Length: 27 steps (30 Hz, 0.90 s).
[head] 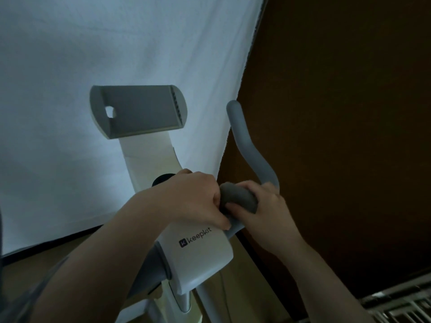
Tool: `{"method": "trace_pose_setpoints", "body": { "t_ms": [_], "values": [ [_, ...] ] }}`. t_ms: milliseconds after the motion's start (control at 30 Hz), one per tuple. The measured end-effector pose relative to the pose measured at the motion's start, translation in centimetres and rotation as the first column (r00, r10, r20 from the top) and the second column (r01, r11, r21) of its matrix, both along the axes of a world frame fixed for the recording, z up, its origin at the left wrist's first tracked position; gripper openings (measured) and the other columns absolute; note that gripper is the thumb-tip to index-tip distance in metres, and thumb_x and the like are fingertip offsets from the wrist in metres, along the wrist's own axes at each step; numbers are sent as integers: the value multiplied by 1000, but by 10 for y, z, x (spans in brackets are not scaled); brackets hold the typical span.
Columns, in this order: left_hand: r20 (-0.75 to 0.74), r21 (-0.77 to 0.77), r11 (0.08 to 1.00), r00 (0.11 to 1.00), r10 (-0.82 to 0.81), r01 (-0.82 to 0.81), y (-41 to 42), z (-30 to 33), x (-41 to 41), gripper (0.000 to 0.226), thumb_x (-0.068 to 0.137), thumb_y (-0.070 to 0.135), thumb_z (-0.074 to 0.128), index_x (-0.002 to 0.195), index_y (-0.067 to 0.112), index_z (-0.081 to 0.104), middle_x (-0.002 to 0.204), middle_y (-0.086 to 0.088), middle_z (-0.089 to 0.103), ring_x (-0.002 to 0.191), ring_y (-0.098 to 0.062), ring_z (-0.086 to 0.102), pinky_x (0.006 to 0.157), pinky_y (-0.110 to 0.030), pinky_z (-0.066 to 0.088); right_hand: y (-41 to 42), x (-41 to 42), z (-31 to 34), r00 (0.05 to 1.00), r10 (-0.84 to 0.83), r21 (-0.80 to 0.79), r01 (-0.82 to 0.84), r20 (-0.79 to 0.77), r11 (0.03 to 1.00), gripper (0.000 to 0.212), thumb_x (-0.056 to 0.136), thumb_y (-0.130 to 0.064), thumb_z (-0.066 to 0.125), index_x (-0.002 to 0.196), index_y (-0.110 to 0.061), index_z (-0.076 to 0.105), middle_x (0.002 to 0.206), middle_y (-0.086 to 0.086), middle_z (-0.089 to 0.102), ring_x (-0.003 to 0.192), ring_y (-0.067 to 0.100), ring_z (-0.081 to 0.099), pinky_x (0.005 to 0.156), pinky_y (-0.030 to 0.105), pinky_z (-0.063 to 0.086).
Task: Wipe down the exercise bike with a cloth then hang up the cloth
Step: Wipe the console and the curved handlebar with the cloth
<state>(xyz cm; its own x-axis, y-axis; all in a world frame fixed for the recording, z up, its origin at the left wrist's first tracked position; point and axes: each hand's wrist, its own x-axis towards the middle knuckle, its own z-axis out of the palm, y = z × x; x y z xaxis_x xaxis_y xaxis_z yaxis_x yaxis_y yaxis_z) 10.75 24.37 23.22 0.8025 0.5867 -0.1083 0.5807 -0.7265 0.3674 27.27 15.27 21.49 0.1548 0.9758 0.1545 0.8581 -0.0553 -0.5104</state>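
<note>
Both hands meet at the near end of the bike's right handlebar (pixel 253 150): right hand (pixel 263 210) curls around the grey cloth (pixel 238 198) bunched on the bar, left hand (pixel 193 197) pinches its edge. Better to keep the cloth wrapped snugly and slide it outward toward the far tip.

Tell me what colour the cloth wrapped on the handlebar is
Dark grey. The cloth shows best in the head view, bunched between both hands on the lighter grey handlebar.
</note>
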Motion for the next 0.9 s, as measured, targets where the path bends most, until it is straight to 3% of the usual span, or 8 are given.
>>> {"method": "trace_pose_setpoints", "body": {
  "t_ms": [67,200,333,500,600,700,767,900],
  "values": [
    [-6,2,1000,1000,13,-13,0,0,0,42,74,66,60,82,27,73,72,11,68,69,1,61,73,-20,36,0,3,2,1000,22,7,-22,15,1000,36,81,-45,68,114,-32,59,97,-9,45,85,5,51,81,25,47],
    [-14,8,1000,999,30,-30,-2,1,2,40,73,65,61,81,28,73,75,12,70,72,1,62,83,-24,37,-1,4,-3,982,-180,176,167,57,970,36,84,-38,67,118,-30,58,86,-19,39,92,12,50,79,28,47],
    [2,6,999,999,44,-44,-4,3,2,39,73,63,63,73,25,70,63,9,62,64,-1,58,71,-22,36,-12,-18,-13,993,-35,270,3,114,963,35,81,-38,65,114,-29,63,87,-10,57,89,13,49,75,30,44],
    [-57,-17,1000,998,20,-21,-3,3,1,41,75,66,58,83,28,74,77,12,70,71,1,63,77,-20,42,-13,-3,-13,948,-317,336,297,5,894,42,85,-33,69,125,-27,57,97,-18,47,98,16,51,83,36,50],
    [-37,-17,999,999,31,-31,-6,7,3,37,74,65,62,70,28,64,61,11,60,59,-1,58,62,-16,36,-30,-29,-19,991,-129,371,133,-36,919,38,82,-31,69,118,-34,60,101,-31,48,99,7,46,82,31,45],
    [-42,13,1000,999,27,-27,-9,8,4,32,76,62,61,76,30,67,69,12,64,66,1,59,71,-19,39,-29,-12,-16,987,-153,355,162,-54,921,35,81,-32,69,115,-35,58,94,-33,43,97,11,52,81,36,47],
    [-22,31,999,1000,21,-21,-13,7,4,28,78,56,60,85,31,71,81,12,69,80,-1,62,86,-25,39,-29,-1,-13,914,-324,319,391,-245,863,38,82,-27,73,111,-37,51,95,-25,46,97,12,54,80,32,51],
    [11,33,999,1000,10,-10,-19,9,4,22,78,52,61,91,36,69,87,18,68,84,3,60,98,-26,35,-44,-12,-13,509,-344,79,639,-789,765,37,81,-22,74,101,-33,45,98,-9,59,85,5,65,60,20,54]
  ]
}}
